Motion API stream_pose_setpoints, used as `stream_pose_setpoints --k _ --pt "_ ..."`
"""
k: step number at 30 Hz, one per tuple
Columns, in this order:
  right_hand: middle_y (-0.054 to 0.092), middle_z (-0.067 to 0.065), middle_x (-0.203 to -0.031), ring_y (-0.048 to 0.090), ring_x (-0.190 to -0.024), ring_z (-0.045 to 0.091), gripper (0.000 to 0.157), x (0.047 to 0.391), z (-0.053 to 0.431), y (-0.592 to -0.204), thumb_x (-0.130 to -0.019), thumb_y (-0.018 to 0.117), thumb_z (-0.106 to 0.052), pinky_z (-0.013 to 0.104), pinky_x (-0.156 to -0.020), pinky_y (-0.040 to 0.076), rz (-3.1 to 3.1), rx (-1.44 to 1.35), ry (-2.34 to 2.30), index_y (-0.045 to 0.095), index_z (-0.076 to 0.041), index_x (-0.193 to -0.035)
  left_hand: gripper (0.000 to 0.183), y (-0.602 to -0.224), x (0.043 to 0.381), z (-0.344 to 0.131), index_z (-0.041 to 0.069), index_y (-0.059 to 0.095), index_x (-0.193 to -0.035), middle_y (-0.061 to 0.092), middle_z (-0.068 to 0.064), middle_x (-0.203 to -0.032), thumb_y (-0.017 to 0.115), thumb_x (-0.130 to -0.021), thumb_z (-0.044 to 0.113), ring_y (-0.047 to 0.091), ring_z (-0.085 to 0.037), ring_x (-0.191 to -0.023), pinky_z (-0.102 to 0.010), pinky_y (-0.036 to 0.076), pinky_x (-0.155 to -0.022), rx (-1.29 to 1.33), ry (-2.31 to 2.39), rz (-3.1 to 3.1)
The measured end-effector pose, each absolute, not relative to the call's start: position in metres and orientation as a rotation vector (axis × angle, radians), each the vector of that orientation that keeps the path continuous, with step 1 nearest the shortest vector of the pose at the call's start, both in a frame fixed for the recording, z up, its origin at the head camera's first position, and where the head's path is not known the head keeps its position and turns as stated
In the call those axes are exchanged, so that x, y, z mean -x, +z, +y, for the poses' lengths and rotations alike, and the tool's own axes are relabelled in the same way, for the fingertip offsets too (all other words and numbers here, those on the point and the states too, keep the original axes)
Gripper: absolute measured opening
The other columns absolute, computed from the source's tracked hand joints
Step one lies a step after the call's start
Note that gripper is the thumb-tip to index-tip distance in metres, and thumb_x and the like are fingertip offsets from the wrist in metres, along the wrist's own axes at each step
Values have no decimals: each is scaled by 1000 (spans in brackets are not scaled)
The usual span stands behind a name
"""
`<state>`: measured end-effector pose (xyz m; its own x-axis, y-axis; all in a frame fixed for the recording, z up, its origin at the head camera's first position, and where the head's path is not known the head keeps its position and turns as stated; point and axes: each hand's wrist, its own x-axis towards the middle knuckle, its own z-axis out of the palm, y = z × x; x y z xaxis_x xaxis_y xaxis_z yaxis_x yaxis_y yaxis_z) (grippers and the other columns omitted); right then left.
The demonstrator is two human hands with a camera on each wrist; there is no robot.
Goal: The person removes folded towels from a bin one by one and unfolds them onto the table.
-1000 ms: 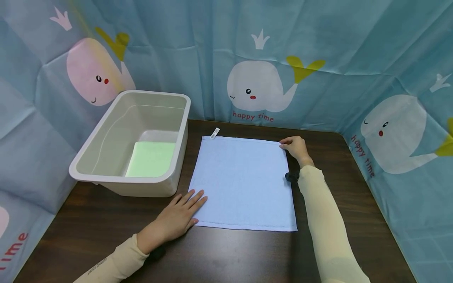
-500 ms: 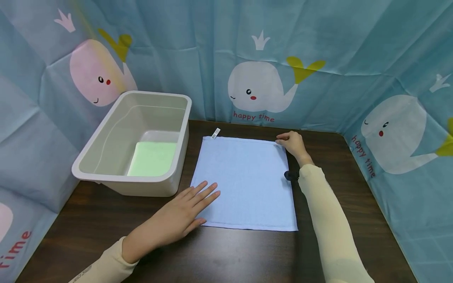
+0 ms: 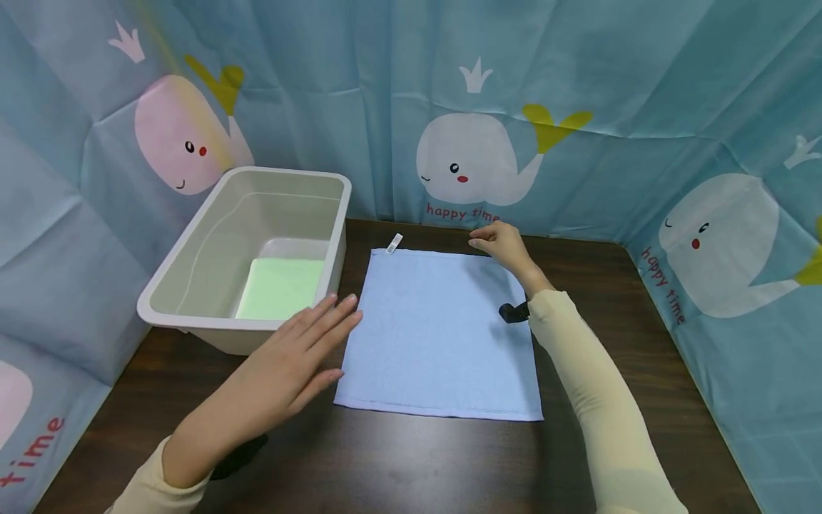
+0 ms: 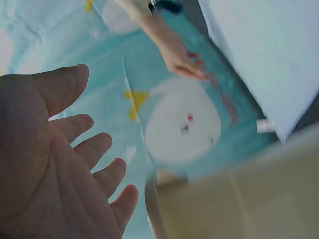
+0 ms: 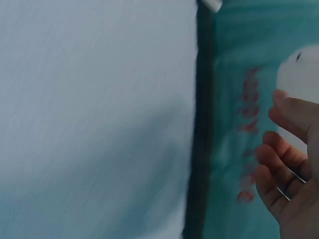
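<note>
A light blue towel (image 3: 437, 335) lies flat on the table, with a small white tag (image 3: 394, 243) at its far left corner. My left hand (image 3: 282, 364), fingers extended and holding nothing, is raised between the bin's near corner and the towel's left side. The left wrist view shows its open palm and spread fingers (image 4: 115, 175). Over the towel's far edge hovers my right hand (image 3: 504, 248), with its fingers loosely bent. In the right wrist view, nothing sits between its thumb and fingers, and its shadow falls on the towel.
A grey plastic bin (image 3: 154, 300) stands left of the towel, with a flat pale green piece (image 3: 282, 288) on its bottom. A blue curtain (image 3: 385, 107) printed with whales surrounds the back and sides of the dark wooden table (image 3: 437, 467).
My left hand has lifted off the towel's near left corner and moved up and left. The right hand has let go of the far right corner and moved left along the far edge.
</note>
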<state>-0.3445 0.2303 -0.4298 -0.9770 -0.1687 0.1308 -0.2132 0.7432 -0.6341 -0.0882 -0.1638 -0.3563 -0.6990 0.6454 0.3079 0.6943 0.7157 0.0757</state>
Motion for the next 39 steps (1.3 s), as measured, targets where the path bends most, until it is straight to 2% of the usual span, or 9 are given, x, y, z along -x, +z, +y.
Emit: stream_pose_setpoints --k 5,12,15,20,27,33,39 --pt "63 2 -101 55 -92 17 28 343 200 -411 -88 65 -36 33 -74 51 -2875 -420 1091 72 -17 -108 81 -349 95 -195 21 16 -153 17 -1 -161 63 -88 34 13 -25 -150 -27 -4 -123 860 -316 -2700" --pt "63 0 -99 56 -88 16 31 335 152 -380 -86 66 -38 32 -74 50 -2900 -605 1029 71 -19 -111 73 -350 107 -249 19 18 -152 14 -6 -161 59 -92 31 7 -28 -150 -50 8 -121 606 -422 -2749" --pt "63 0 -97 57 -87 14 30 332 133 -364 -87 66 -36 30 -75 49 -2881 -736 1004 71 -19 -111 70 -353 110 -273 17 18 -152 15 -10 -160 54 -95 32 6 -31 -150 -53 6 -120 517 -437 -2762" --pt "63 -2 -97 57 -87 12 31 325 106 -341 -87 66 -36 28 -76 48 -2849 -877 1028 69 -20 -114 68 -355 111 -301 10 16 -152 11 -16 -160 49 -97 35 1 -34 -149 -59 0 -118 389 -439 -2813" --pt "62 -3 -97 56 -88 11 33 323 65 -316 -86 67 -36 23 -76 47 -2811 -975 1052 69 -19 -115 83 -356 110 -313 -2 4 -150 -8 -19 -159 46 -96 44 -12 -38 -147 -58 -7 -118 221 -449 -2907" --pt "65 -1 -96 58 -85 12 33 326 30 -300 -86 68 -32 23 -71 48 -2786 -1036 1175 69 -18 -116 88 -362 108 -315 -10 3 -148 -10 -28 -156 46 -95 47 -12 -43 -145 -59 -6 -117 150 -468 -2927" --pt "68 -2 -103 60 -86 12 32 336 -1 -287 -86 67 -33 21 -73 47 -2811 -1044 1303 68 -23 -117 87 -364 110 -316 -11 2 -147 -11 -27 -155 42 -96 48 -13 -44 -145 -61 -5 -116 122 -468 -2955"
